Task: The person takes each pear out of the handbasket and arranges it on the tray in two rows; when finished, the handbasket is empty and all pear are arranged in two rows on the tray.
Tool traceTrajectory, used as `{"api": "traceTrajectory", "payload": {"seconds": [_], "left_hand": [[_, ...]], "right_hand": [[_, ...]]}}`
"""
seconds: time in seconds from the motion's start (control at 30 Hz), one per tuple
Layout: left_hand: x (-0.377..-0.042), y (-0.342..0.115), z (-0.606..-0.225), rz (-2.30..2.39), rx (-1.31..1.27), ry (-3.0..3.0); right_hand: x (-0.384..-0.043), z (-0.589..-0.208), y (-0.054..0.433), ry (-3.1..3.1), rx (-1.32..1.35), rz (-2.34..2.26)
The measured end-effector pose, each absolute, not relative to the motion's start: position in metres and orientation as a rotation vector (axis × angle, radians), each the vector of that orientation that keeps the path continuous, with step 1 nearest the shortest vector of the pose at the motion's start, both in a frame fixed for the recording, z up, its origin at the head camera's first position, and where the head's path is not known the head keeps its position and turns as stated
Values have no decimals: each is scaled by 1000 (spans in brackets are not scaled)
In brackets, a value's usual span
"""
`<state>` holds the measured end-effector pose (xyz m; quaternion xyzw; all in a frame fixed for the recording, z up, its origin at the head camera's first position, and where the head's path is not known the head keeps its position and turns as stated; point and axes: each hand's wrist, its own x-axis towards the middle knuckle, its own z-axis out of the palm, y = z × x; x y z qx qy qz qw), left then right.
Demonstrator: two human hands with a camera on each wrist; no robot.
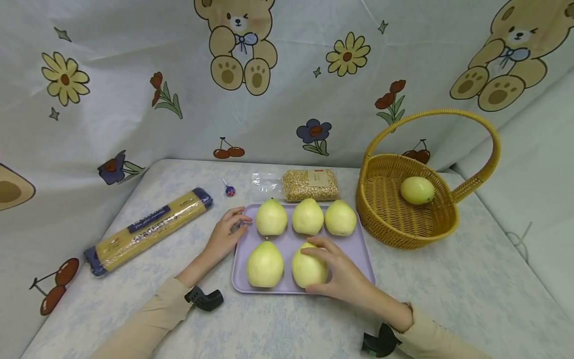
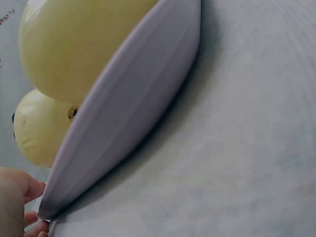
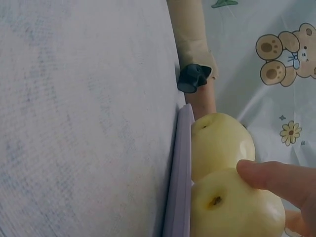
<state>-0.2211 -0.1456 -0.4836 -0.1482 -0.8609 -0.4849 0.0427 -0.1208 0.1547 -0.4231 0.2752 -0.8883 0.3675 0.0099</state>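
Observation:
A pale yellow pear (image 1: 308,267) sits at the front of the lilac tray (image 1: 287,244), and my right hand (image 1: 343,271) grips it, thumb on the near side and fingers over the top. In the right wrist view a finger lies against the pear (image 3: 237,210), beside another one. My left hand (image 1: 226,232) touches the tray's left rim with its fingertips. The left wrist view shows those fingers at the tray's corner. Also on the tray are a front-left pear (image 1: 264,265) and a back row of three, including the middle pear (image 1: 307,217).
To the right stands a wicker basket (image 1: 374,199) with a tall handle and one pear (image 1: 417,190) inside. Behind the tray lies a bag of yellow kernels (image 1: 309,185). A lollipop (image 1: 229,190) and a long pack of noodles (image 1: 150,230) lie to the left.

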Motion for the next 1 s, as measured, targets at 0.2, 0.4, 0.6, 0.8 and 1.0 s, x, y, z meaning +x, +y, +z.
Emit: {"api": "traceTrajectory", "payload": {"seconds": [0.2,0.4,0.6,0.8,1.0], "left_hand": [[-222,-145,-483,-1481,-456,-2623],[-221,-145,-483,-1466,-465,-2614],[-221,-146,-483,-1477,-464,-2627],[-221,-145,-483,-1485,-460,-2630],[-219,-145,-481,-1489,-450,-2631]], "right_hand": [[-121,-423,154,-2771,850,1172],[-123,-424,153,-2768,899,1206],[-124,-422,156,-2756,947,1269],[-126,-421,159,-2707,982,1255],[-128,-423,160,-2700,1013,1226]]}}
